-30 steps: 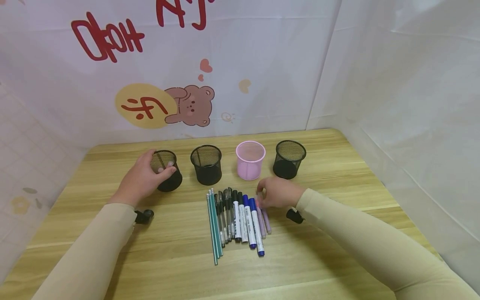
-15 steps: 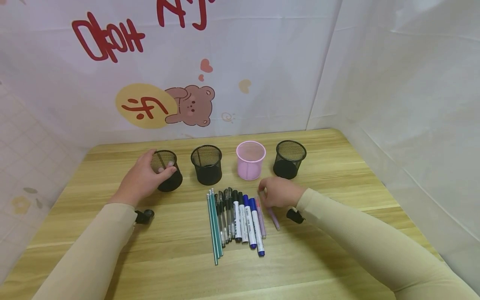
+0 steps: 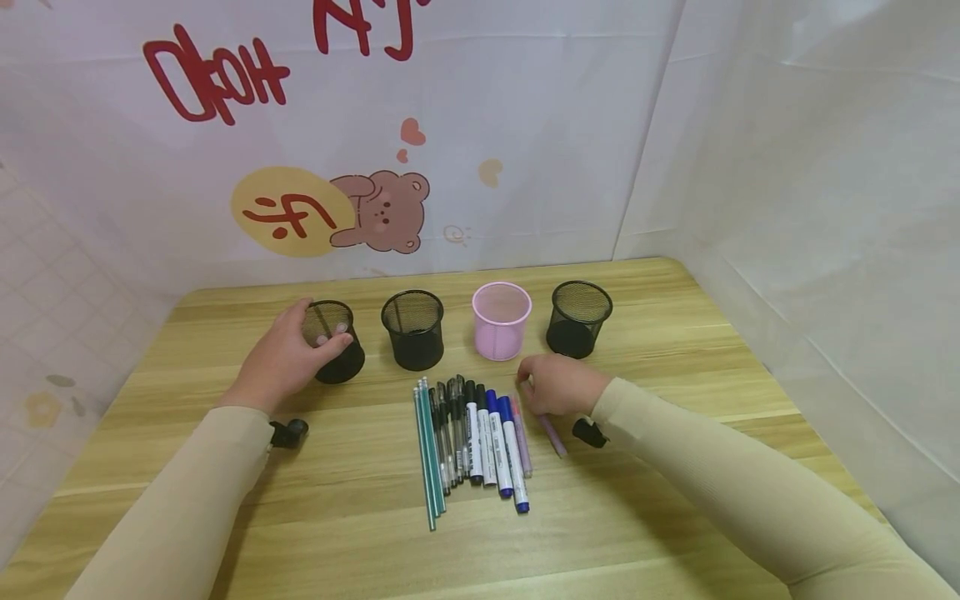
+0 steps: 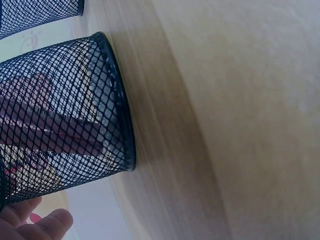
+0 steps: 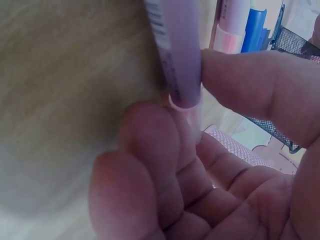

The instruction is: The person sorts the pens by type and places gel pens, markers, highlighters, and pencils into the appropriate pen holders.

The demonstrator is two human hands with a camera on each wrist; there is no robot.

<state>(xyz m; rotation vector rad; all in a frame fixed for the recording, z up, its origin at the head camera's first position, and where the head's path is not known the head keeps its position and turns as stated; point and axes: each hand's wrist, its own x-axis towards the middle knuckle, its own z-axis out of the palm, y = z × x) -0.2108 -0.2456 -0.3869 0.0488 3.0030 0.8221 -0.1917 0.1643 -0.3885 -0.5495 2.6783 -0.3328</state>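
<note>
My left hand (image 3: 281, 354) grips the leftmost black mesh pen holder (image 3: 347, 362), thumb at the front and fingers at its far side. Two pens stand inside that holder; in the left wrist view their dark shafts (image 4: 55, 132) show through the mesh (image 4: 107, 100). My right hand (image 3: 562, 385) pinches a pale purple pen (image 5: 182, 50) near its pinkish cap, between thumb and fingers. In the head view this pen's lower end (image 3: 553, 437) slants out below the hand. A second purple pen (image 3: 522, 442) lies just to the left, beside the blue-capped markers (image 3: 513, 454).
Teal pencils (image 3: 428, 454), black-capped gel pens (image 3: 450, 433) and black-capped markers (image 3: 480, 442) lie side by side mid-table. Behind them stand a black mesh holder (image 3: 417, 348), a pink one (image 3: 498, 340) and another black one (image 3: 572, 337). A printed cloth (image 3: 525, 125) hangs behind the table.
My right hand has drawn the purple pen away from the one beside it, its lower end swinging to the right. My left hand stays on the leftmost holder.
</note>
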